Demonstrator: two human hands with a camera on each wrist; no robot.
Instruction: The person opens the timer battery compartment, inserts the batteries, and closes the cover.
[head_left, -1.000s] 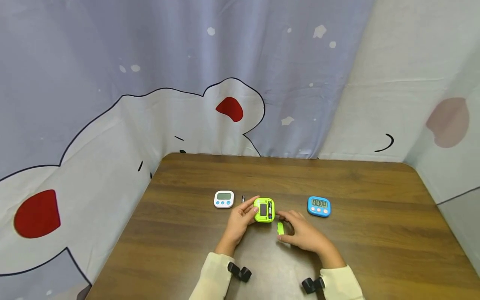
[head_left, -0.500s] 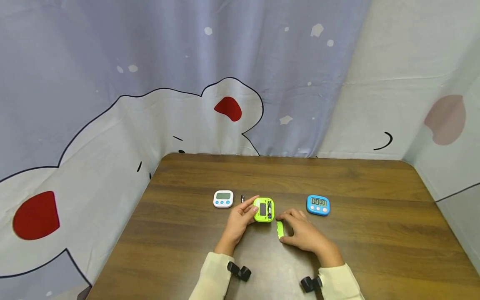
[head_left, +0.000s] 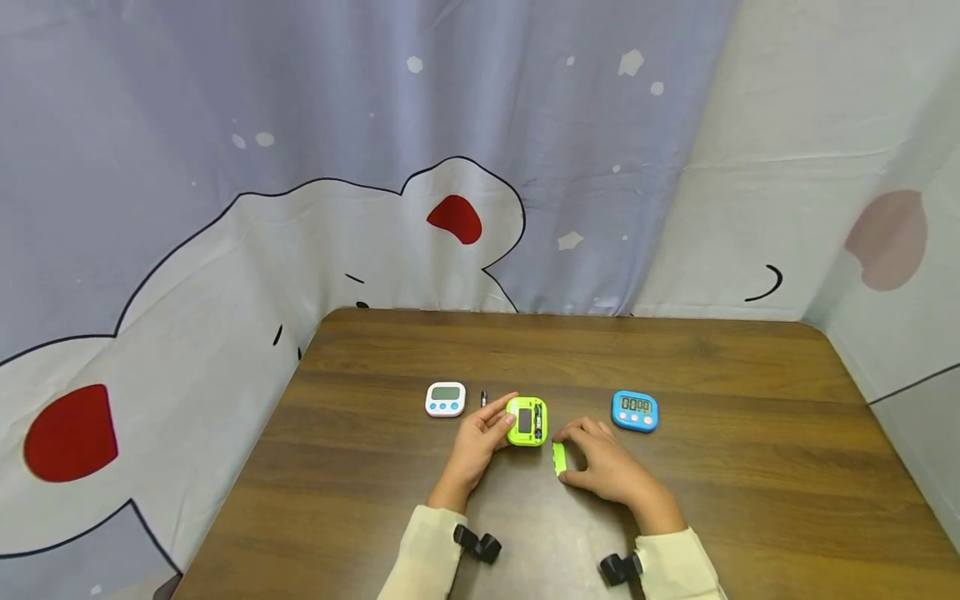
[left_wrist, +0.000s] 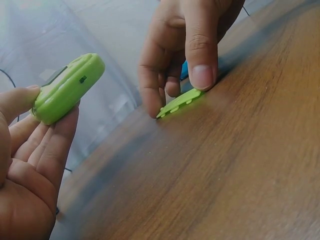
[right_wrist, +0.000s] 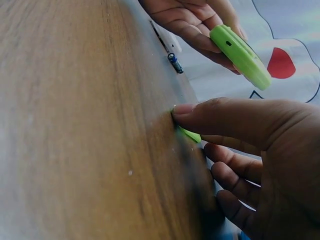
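My left hand [head_left: 477, 442] grips a lime-green digital timer [head_left: 527, 421] by its left side, thumb on the face turned up. That face has a dark rectangle and an uncovered slot with a battery [head_left: 538, 421] in it. Just to the right, my right hand [head_left: 606, 467] pinches a narrow lime-green battery cover [head_left: 559, 458] end to end between thumb and fingers. In the left wrist view the cover [left_wrist: 180, 103], small tabs along its edge, is tilted close over the table, while the timer [left_wrist: 70, 90] is held up in the air.
A white timer [head_left: 446, 400] lies left of my hands on the wooden table [head_left: 750, 467], and a blue timer [head_left: 635, 412] lies to the right. One loose battery [head_left: 483, 398] lies beside the white timer. A patterned curtain [head_left: 600, 125] hangs behind the table.
My right hand has shifted its hold, so thumb and fingers now span the cover's two ends and more of it shows. The left hand and green timer have stayed in place.
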